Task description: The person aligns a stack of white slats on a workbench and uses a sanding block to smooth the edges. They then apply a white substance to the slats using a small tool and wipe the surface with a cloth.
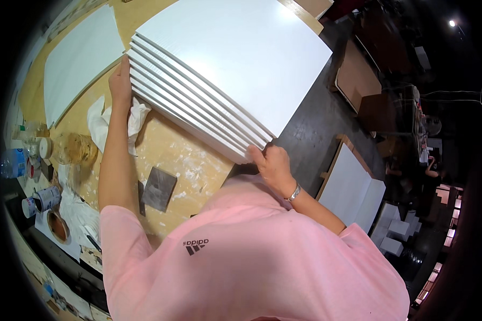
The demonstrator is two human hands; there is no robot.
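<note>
A fanned stack of several white panels (235,59) lies at the top middle, its stepped long edges toward me. My left hand (121,81) is closed at the stack's left corner, its fingers partly hidden behind the edges. At the near right corner my right hand (276,167) grips the panels, with the thumb along their edge and the other fingers curled around the side. A metal-band watch is on my right wrist. Beneath the stack is a yellowish worktable (193,160) spotted with white residue.
Another white panel (83,61) lies left of the stack. By my left forearm are a crumpled white cloth (99,120) and a dark rectangular block (159,189). Bottles and cans (48,198) crowd the left edge. White boards (351,184) lie to the right, beyond the dark floor.
</note>
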